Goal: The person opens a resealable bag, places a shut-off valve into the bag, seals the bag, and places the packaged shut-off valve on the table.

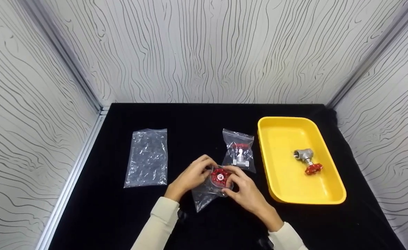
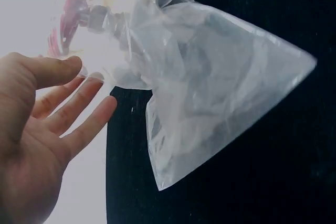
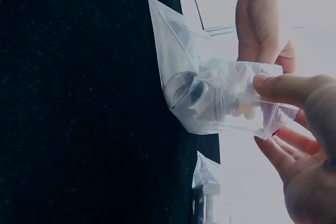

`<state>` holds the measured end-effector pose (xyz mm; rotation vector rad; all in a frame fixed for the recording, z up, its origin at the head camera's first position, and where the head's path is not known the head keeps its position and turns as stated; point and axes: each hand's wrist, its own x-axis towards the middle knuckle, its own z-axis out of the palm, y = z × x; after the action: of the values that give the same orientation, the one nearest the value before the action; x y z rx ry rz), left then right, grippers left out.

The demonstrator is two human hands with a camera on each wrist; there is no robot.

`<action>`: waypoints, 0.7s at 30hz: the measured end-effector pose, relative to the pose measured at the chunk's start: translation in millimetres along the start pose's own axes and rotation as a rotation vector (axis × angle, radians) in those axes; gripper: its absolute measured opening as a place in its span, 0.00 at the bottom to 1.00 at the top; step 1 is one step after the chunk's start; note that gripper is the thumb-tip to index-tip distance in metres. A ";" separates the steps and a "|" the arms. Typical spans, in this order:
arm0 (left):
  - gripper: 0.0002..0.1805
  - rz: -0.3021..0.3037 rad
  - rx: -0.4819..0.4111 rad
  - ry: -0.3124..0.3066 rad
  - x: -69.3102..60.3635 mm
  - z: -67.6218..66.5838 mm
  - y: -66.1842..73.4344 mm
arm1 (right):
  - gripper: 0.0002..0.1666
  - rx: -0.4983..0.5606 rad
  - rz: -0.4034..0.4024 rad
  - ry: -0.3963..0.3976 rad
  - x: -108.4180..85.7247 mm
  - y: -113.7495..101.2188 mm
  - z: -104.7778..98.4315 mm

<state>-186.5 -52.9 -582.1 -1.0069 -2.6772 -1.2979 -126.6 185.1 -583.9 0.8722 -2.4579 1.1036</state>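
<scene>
The left wrist view cuts off the red handwheel [image 2: 67, 22]; the head view crops both sleeves [image 1: 157, 225].

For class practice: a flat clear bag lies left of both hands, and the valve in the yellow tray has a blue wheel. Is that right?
No: the head view shows the valve in the yellow tray has a red wheel, not blue. The flat clear bag lies left of the left hand and right hand.
</scene>
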 end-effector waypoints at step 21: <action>0.04 0.119 0.024 0.209 -20.9 -12.0 -11.3 | 0.10 0.111 0.108 0.138 -1.2 6.0 -4.3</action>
<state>-179.2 -77.8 -587.7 -0.9529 -2.4348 -1.2676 -129.4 191.9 -585.1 0.6756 -2.3735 1.3031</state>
